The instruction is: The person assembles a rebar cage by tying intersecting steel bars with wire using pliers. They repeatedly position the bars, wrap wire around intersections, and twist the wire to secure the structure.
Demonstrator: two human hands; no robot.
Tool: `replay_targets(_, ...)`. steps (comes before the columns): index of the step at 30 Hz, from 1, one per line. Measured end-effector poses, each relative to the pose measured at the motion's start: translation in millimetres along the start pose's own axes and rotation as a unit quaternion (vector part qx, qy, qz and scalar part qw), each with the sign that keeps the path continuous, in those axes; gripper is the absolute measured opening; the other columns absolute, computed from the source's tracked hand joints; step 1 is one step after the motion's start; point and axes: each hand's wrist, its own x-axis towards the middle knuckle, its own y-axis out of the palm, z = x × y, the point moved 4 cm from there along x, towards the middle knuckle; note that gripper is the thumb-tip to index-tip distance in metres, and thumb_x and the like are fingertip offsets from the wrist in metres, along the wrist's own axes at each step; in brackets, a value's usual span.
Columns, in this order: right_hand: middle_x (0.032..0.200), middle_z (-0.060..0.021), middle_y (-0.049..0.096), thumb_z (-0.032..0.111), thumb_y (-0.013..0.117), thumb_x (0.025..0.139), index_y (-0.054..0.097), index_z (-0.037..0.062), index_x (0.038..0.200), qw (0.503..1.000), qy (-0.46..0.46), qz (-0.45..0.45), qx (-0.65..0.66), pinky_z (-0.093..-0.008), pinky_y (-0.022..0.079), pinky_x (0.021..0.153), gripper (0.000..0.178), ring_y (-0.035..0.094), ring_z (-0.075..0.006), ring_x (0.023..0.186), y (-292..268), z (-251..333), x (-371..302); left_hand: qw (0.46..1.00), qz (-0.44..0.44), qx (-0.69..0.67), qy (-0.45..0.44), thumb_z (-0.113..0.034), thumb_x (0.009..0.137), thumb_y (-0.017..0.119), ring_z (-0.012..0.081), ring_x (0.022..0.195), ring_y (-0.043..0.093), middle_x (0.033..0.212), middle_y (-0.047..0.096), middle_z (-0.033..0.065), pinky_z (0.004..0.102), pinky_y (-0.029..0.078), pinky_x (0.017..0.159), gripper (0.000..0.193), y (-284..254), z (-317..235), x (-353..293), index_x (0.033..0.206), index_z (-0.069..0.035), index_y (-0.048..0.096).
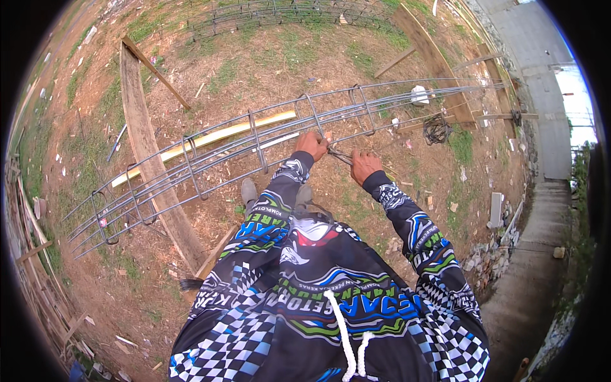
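Note:
A long rebar cage (223,151) of steel bars and bent stirrups runs across in front of me, from low on the left to high on the right. My left hand (312,146) is closed at the cage's near bar, where a stirrup meets it. Any tie wire between those fingers is too small to make out. Just to the right, my right hand (366,167) grips a pair of pincers (342,156). Their jaws point left, close beside my left fingertips at the same joint.
Wooden planks on edge, one at left (143,121) and one at right (459,95), support the cage. A coil of dark wire (437,129) hangs near the right plank. A pale wood strip (216,139) lies under the bars. Another rebar cage (280,14) is farther off. Rubble (487,258) borders the concrete channel.

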Motion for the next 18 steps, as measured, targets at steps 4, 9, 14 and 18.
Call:
replay_targets(4,0.092,-0.0196,0.066,0.028,0.060,0.083,0.055,0.0069,0.104,0.996,-0.056,0.026,0.057,-0.0490,0.053,0.072,0.030,0.064,-0.0367,0.091,9.3,-13.7,13.9,1.000,-0.006,-0.025,-0.005,-0.042,0.086,0.064,0.0418,0.079,0.065,0.079,0.066,0.0270,0.0474,0.049,0.076,0.043,0.9,3.6,-0.3,0.084,-0.001,0.073)
replay_targets(9,0.096,-0.0171,0.067,0.032,0.063,0.082,0.054,0.0101,0.110,0.988,-0.112,-0.037,0.094,-0.0518,0.050,0.074,0.037,0.062,-0.0355,0.099,55.9,-26.9,35.7,1.000,0.009,0.010,-0.003,-0.044,0.086,0.064,0.0424,0.080,0.065,0.080,0.067,0.0265,0.0470,0.049,0.076,0.045,8.3,6.4,0.8,0.084,0.000,0.073)
replay_targets(14,0.083,-0.0176,0.067,0.030,0.063,0.083,0.056,0.0107,0.104,0.970,-0.138,-0.016,0.197,-0.0515,0.050,0.067,0.029,0.064,-0.0404,0.078,65.3,-20.5,32.3,1.000,-0.004,0.014,0.017,-0.045,0.086,0.063,0.0403,0.078,0.064,0.079,0.068,0.0227,0.0459,0.049,0.073,0.044,5.7,18.3,6.1,0.084,-0.002,0.073)
replay_targets(18,0.068,-0.0088,0.063,0.023,0.066,0.088,0.057,0.0053,0.095,0.798,0.004,0.275,0.536,-0.0426,0.050,0.054,0.021,0.062,-0.0265,0.058,70.1,-8.7,-5.6,0.999,-0.002,0.009,0.034,-0.045,0.086,0.063,0.0387,0.071,0.063,0.073,0.067,0.0208,0.0451,0.049,0.070,0.044,9.1,10.5,-0.9,0.083,-0.002,0.073)
